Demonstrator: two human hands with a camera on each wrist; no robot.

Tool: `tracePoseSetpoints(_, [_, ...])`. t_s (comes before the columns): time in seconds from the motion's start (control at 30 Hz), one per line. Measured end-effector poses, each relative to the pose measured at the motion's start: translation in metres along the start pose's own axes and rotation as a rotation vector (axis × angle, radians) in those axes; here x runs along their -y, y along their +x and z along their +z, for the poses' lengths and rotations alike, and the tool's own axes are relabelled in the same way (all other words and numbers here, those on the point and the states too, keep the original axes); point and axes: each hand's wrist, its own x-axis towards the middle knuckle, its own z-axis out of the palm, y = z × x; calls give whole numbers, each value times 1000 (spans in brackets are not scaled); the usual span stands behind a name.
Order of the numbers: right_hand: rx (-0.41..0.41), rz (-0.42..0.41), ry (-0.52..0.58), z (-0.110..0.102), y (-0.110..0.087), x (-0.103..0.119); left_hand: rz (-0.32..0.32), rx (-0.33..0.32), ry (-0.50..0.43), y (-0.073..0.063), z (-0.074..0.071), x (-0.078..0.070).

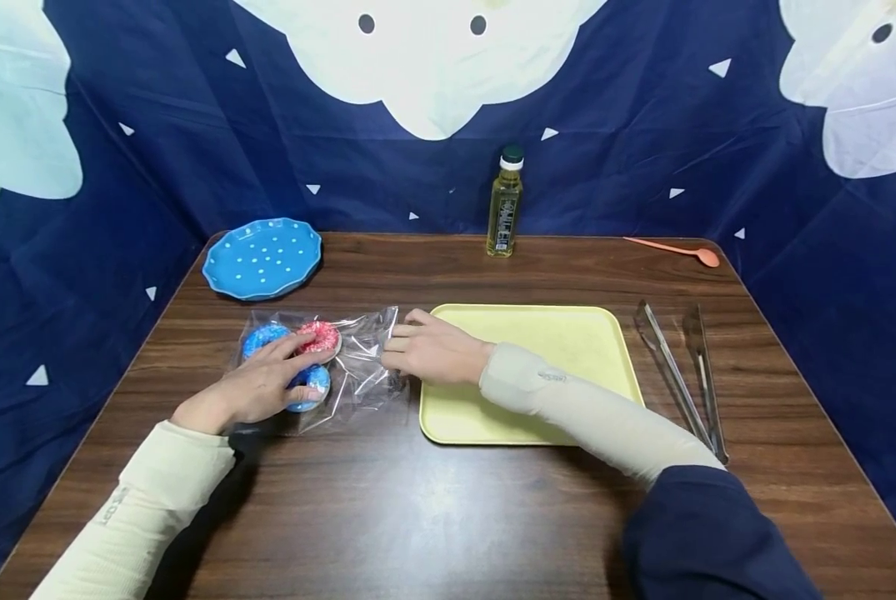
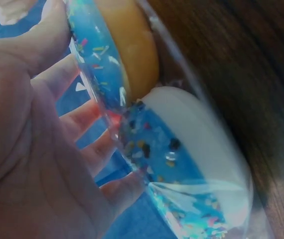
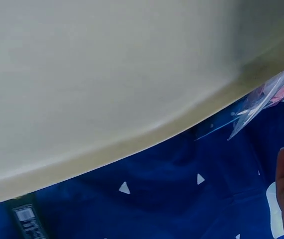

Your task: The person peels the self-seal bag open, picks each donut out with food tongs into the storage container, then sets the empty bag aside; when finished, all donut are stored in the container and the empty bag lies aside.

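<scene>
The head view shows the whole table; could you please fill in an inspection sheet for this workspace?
Surface: brown wood-grain table, with a bright light reflection near its front.
Job's things: three donuts, two blue-topped and one red-topped, inside a clear plastic bag.
Clutter: blue dotted plate, bottle, orange spoon, metal tongs, yellow tray.
Hands: left hand rests over the bagged donuts; right hand is at the bag's right end, grip unclear.
Cables: nothing seen.
Surroundings: dark blue backdrop with white shapes.

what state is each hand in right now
Left hand: open, resting on the bagged donuts.
Right hand: at the clear bag; can't tell if gripping.
</scene>
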Motion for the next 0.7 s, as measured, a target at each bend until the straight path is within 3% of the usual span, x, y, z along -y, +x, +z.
tracePoseSetpoints(0.27, [24,-55,-67,8,24,1,-31,31,-15,0,1,0])
tracePoseSetpoints(0.43, [7,-72,-113,14,27,0,-24,27,-21,0,1,-1])
tracePoseSetpoints(0.7, [-13,-50,-98,13,30,-2,-31,35,-22,0,0,2])
